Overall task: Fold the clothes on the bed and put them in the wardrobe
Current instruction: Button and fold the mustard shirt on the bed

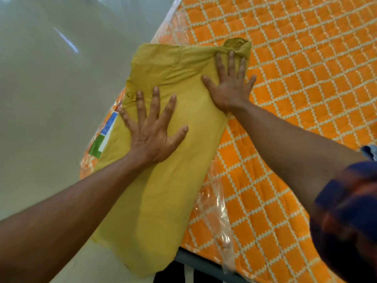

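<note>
So we've got both hands flat on the mustard-yellow garment [175, 180], which is folded into a long strip running from the top middle of the frame down to the bottom middle. Our left hand [152, 127] presses on the middle of the strip, fingers straight and spread wide, not gripping anything. Our right hand [230, 82] is up near the top end, also flat and spread, fingertips touching the bunched collar bit and the little finger hanging off onto the mattress [295, 78].

The strip lies along the mattress's left edge, and its bottom end hangs past the corner at the bottom of the frame. The orange lattice mattress is in clear plastic and has loads of open room to the right. The pale floor [51, 88] fills the left side. There's something blurry and dark blue [346, 211] in the lower right, can't tell what.
</note>
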